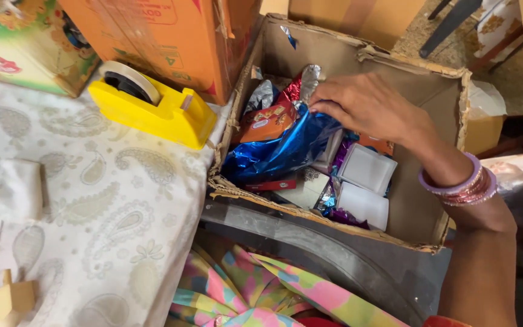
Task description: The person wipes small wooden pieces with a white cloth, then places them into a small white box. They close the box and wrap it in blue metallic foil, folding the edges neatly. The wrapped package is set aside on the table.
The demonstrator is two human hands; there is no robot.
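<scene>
Reached with the right hand (364,106) down into a worn cardboard box (431,91), palm down, fingers (328,103) bent and close together. Rested the fingertips on the upper edge of a crumpled sheet of blue foil (279,151), right where it met a piece of silver foil (307,79). Could not tell whether the foil was pinched or only touched, with the fingertips partly sunk among the folds. Wore pink and purple bangles (464,184) on that wrist, above the box's right side. Saw nothing of the left hand.

Found the blue foil in the left half of the box, spread over the other contents and touching an orange packet (267,121) at its top. Lay just right of it: two small white boxes (367,169), one behind the other, with scraps of purple foil (346,217) near the front wall. Stood the cardboard box itself on a dark grey plastic surface (334,254), its torn left wall pressed against a table under a white paisley cloth (92,200).

Noted on that cloth a yellow tape dispenser (164,109), just beside the box's left corner and in front of a large orange carton (171,36). Also noted a few pale blocks (4,300) at the cloth's near left edge, well apart from the hand, and a bright multicoloured fabric (255,290) below the box, nearest the camera.
</scene>
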